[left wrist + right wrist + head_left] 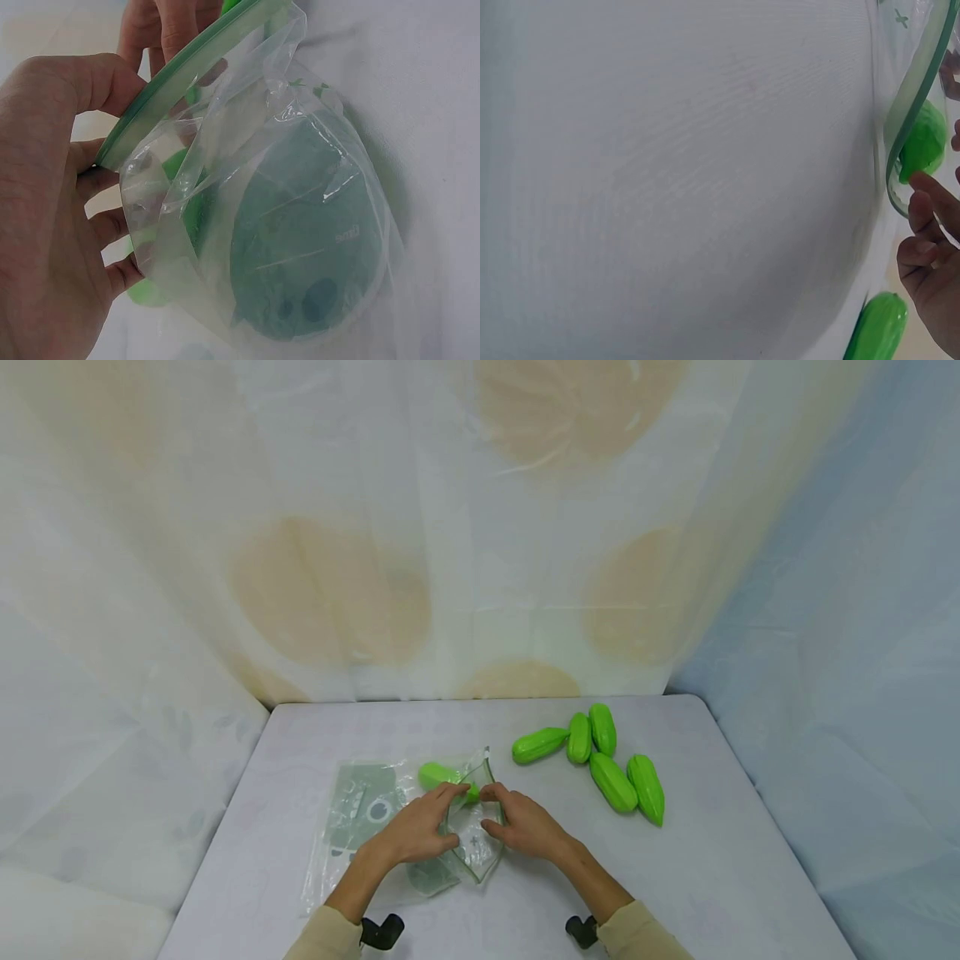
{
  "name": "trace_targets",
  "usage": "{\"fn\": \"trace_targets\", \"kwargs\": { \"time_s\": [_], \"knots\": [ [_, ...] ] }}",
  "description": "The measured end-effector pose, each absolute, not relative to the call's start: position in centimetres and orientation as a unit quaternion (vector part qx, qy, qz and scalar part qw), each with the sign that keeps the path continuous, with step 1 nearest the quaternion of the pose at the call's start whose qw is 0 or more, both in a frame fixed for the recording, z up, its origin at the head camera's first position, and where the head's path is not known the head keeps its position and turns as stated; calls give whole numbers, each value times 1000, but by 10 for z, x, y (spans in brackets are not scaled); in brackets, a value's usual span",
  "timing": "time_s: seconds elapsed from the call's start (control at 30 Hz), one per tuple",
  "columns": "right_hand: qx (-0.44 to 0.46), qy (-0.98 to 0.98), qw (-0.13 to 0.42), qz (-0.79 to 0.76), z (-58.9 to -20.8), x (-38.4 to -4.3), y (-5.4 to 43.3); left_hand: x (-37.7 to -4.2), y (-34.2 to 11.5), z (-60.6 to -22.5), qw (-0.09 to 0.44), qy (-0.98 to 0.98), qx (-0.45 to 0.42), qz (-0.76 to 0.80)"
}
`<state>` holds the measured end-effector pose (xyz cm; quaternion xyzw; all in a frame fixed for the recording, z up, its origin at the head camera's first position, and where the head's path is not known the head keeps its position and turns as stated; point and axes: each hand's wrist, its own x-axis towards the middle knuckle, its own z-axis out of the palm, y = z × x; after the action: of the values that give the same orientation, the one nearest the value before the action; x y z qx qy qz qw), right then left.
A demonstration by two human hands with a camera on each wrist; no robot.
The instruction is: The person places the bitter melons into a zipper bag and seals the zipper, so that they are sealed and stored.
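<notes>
My left hand [416, 828] pinches the green-edged rim of a clear zip bag [307, 225] between thumb and fingers, and the mouth gapes. A glossy green, cucumber-shaped vegetable [924, 142] lies at the bag's mouth, partly seen through the film; in the head view the same vegetable [438, 775] extends behind the left fingers. My right hand [534, 827] is at the opposite side of the mouth, its fingers loosely bent and thumb apart. One right fingertip [921, 181] is against or very near the vegetable's end; whether it also touches the rim is hard to tell.
More green vegetables [612, 782] lie in a loose group at the right rear of the white table [720, 877]. Flat clear bags with green print [363, 806] spread left of the hands. Patterned curtains [517, 635] hang along the back and sides.
</notes>
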<state>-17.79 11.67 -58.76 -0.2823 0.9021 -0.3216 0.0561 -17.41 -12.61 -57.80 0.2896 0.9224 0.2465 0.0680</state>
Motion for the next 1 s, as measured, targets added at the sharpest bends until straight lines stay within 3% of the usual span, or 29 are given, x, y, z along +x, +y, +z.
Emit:
{"fn": "trace_targets", "kwargs": {
  "time_s": [1.0],
  "knots": [
    [-272,900,68,-333,-582,-178,125,-172,-130,-580,64,915,292,271]
  ]
}}
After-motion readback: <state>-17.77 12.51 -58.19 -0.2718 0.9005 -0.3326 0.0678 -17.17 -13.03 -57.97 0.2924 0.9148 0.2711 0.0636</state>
